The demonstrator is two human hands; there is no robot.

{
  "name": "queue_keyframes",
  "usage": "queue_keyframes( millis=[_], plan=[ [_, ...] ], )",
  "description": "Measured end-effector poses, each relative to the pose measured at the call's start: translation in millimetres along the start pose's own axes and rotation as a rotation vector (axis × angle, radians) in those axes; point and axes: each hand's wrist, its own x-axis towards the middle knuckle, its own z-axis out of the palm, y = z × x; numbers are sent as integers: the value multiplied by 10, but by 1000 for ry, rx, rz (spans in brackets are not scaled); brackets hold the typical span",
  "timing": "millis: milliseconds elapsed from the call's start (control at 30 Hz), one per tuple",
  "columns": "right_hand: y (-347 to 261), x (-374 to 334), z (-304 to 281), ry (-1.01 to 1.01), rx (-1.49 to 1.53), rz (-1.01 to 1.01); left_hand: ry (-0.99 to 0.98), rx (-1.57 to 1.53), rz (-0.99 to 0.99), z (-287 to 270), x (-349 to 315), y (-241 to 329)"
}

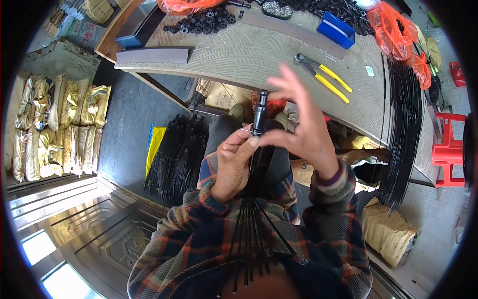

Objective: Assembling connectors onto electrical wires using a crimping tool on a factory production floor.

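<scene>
In front of my lap, my left hand point(230, 164) is closed round a bundle of thin black rods point(249, 224), whose lower ends fan out toward my chest. A glossy black stepped tube point(259, 115) stands upright at the top of the bundle, just above my left fingertips. At the tube's base, a thin pale wire point(253, 131) crosses beside my left thumb. My right hand point(308, 132) is raised just right of the tube, its fingers spread and slightly blurred. Its thumb reaches close to the tube's base; whether it touches is unclear.
On the worktable point(239, 55) lie yellow-handled cutters point(326, 79), a blue tray point(336, 31), small black round parts point(201, 22) and orange bags point(391, 32). Long black rods point(403, 124) hang over its right edge. More rods point(179, 154) stand at left; a red stool point(448, 149) is at right.
</scene>
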Motion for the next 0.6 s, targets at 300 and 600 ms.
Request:
queue_keyframes(
  millis=[300, 600],
  plan=[
    [130, -646, 856, 528, 811, 427, -19, 18, -48, -13, -34, 41],
    [90, -757, 869, 345, 1108, 578, -19, 45, -31, -143, -7, 81]
  ],
)
